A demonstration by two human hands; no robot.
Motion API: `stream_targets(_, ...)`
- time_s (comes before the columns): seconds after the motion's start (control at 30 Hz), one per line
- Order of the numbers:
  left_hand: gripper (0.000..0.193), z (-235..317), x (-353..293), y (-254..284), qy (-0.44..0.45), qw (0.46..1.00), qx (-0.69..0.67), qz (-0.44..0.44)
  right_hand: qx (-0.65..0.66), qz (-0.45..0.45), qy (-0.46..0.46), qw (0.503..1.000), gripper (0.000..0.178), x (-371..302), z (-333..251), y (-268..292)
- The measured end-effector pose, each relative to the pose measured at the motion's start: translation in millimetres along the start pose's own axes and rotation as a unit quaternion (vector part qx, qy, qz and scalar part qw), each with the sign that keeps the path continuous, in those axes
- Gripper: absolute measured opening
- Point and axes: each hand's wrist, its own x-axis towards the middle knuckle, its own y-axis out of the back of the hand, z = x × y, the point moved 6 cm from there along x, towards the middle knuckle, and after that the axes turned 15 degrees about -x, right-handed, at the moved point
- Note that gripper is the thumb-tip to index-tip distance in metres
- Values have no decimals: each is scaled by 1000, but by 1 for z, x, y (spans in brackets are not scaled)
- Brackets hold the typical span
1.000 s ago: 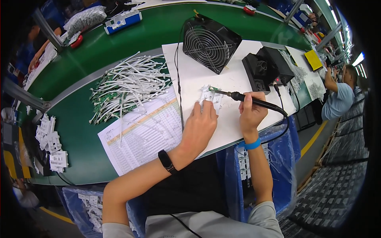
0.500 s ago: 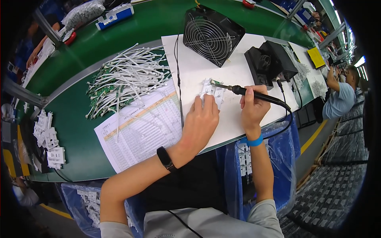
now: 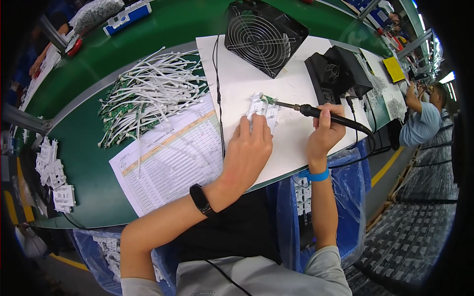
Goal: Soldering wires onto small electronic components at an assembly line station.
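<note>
In my right hand (image 3: 326,129) is a black soldering iron (image 3: 312,111), its fingers closed round the handle. The metal tip points left, at a small green circuit board (image 3: 268,99) on the far end of a white plastic part (image 3: 256,107). Whether the tip touches the board I cannot tell. My left hand (image 3: 250,145) presses its closed fingertips on the near end of that part, which lies on a white sheet (image 3: 237,103). Its fingers hide some of the part.
Beyond the part stands a black fan (image 3: 261,37) with a wire guard. To its right is a black soldering station (image 3: 340,74). White cables with green boards (image 3: 153,91) are heaped over a printed form (image 3: 173,163). White plastic parts (image 3: 51,165) lie far left; blue lined bins (image 3: 353,217) stand below.
My right hand and the soldering iron have moved slightly right, and the tip has drawn back a little. My left hand stays on the white part. The view has shifted slightly.
</note>
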Motion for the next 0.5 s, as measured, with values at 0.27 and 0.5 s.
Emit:
stream_targets(0.27,43,-1,-1,2,5,1000,-17,15,-73,21,25,997,14,0,0,1)
stream_targets(0.5,43,-2,0,1,8,1000,-26,14,-78,12,41,996,13,-2,0,-1)
